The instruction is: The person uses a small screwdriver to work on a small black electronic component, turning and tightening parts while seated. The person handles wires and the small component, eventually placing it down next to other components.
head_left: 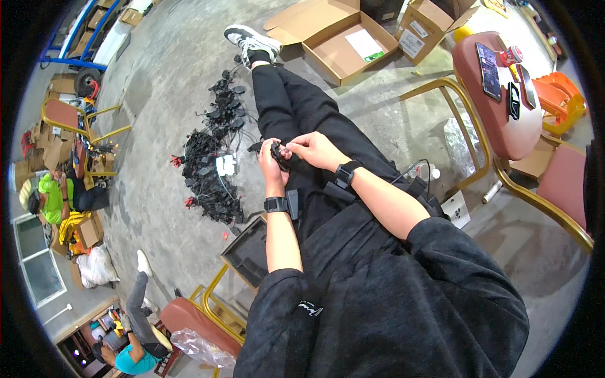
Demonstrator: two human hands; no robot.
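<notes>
A small black part (278, 153), perhaps plastic with a bit of cable, is held above my thighs; its exact kind is too small to make out. My left hand (271, 170) is closed around it from the left. From the right, my right hand (317, 151) reaches across with thumb and fingertips pinched together at the part's edge. On the floor left of my legs lies a long heap of black cabled parts (211, 183), tangled together, with red bits at its left edge. Small white pieces (225, 165) sit on that heap.
An open cardboard box (337, 53) lies beyond my feet. To the right, a chair (469, 113) carries a phone (488, 71) and small items. A black tray (249, 249) rests by my left elbow. Two people (53, 198) sit farther off at left.
</notes>
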